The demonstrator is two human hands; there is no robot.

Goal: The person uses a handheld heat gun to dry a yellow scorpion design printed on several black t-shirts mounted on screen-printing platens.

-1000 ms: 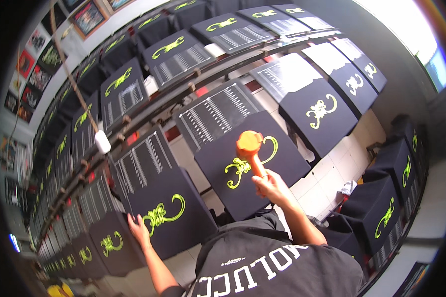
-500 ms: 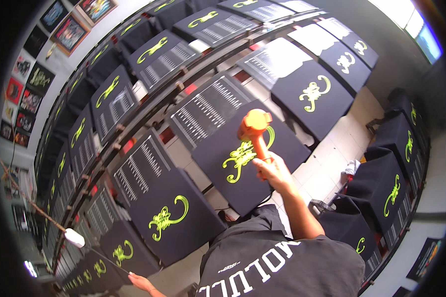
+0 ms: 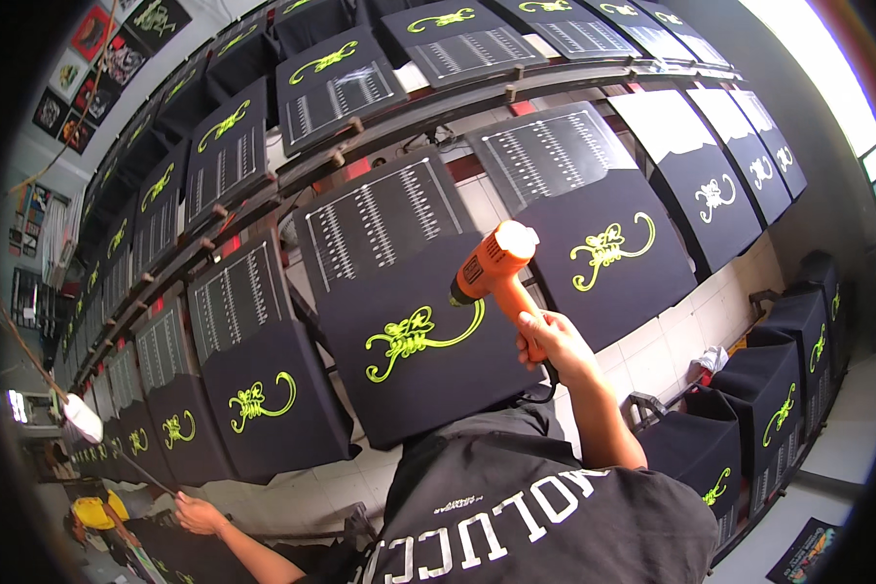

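Right hand: fingers wrapped tight round the grip of an orange heat gun. Gun raised, nozzle aimed down at the yellow-green scorpion print on the black shirt directly in front; gun is above the cloth, not touching. The angle probably puts hot air on the ink.

Left hand: low at lower left, resting near a dark board's edge, fingers loosely spread, holding nothing.

Shirts lie on tilted boards in rows along a rail, prints facing up.
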